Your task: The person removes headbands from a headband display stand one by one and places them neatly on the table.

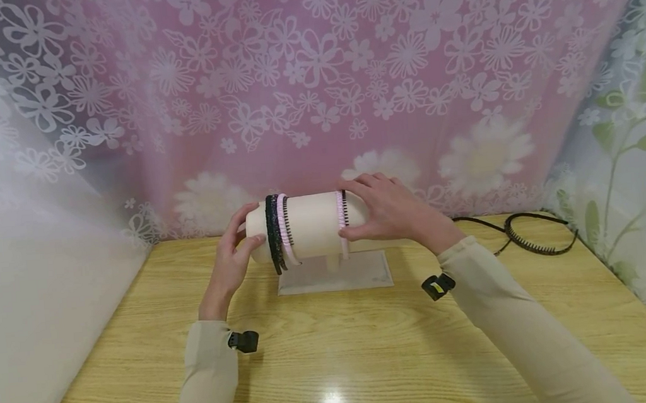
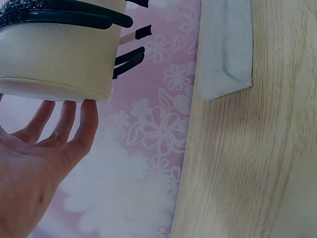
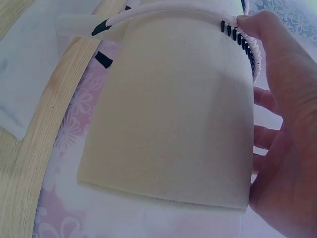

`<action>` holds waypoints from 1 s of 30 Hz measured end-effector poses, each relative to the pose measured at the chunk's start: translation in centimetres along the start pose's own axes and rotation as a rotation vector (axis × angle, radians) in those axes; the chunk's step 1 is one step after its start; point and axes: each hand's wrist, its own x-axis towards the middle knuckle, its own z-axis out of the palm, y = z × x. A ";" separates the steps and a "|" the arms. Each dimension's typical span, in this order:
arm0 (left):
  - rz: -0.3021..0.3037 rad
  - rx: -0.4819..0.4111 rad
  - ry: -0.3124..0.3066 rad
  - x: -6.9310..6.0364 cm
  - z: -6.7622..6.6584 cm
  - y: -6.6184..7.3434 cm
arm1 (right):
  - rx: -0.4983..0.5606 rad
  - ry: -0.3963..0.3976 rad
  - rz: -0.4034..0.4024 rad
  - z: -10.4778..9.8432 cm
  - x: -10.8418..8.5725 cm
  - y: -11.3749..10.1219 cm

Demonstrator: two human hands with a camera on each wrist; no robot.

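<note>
A cream cylindrical headband stand (image 1: pixel 314 221) lies crosswise on a short post above a pale flat base (image 1: pixel 363 275). My left hand (image 1: pixel 229 259) holds its left end, thumb in front and fingers reaching over the top. Close beside that hand sit dark glittery headbands (image 1: pixel 274 237) and a pink toothed headband (image 1: pixel 284 226). Further right, a second pink toothed headband (image 1: pixel 342 216) arches over the cylinder. My right hand (image 1: pixel 392 210) pinches this band, its thumb (image 3: pixel 250 24) against the band in the right wrist view, the other fingers partly hidden behind the cylinder.
Black headbands (image 1: pixel 540 251), one of them toothed, lie at the back right of the wooden table (image 1: pixel 323 353). A pink flowered curtain (image 1: pixel 315 101) hangs behind the table. Pale walls or drapes (image 1: pixel 36 249) close in at both sides.
</note>
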 end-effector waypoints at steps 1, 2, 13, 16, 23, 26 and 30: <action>0.000 0.001 -0.001 0.0 0.0 0.0 | -0.002 0.000 0.002 0.0 0.0 0.1; 0.000 0.002 -0.002 0.0 0.0 0.0 | -0.001 -0.001 0.004 0.0 -0.1 0.1; -0.004 0.001 -0.006 -0.1 0.0 0.1 | 0.005 0.007 0.011 0.2 -0.6 0.7; -0.003 -0.003 -0.006 -0.1 0.1 0.1 | 0.007 0.012 0.016 0.3 -0.7 0.9; 0.001 -0.011 -0.006 -0.1 0.1 0.1 | 0.014 0.001 0.029 0.1 -1.0 0.9; 0.001 -0.011 -0.008 -0.1 0.1 0.1 | 0.010 0.004 0.030 0.0 -1.1 1.0; 0.009 -0.008 -0.007 -0.1 0.0 0.2 | 0.015 0.016 0.025 -0.1 -1.2 1.3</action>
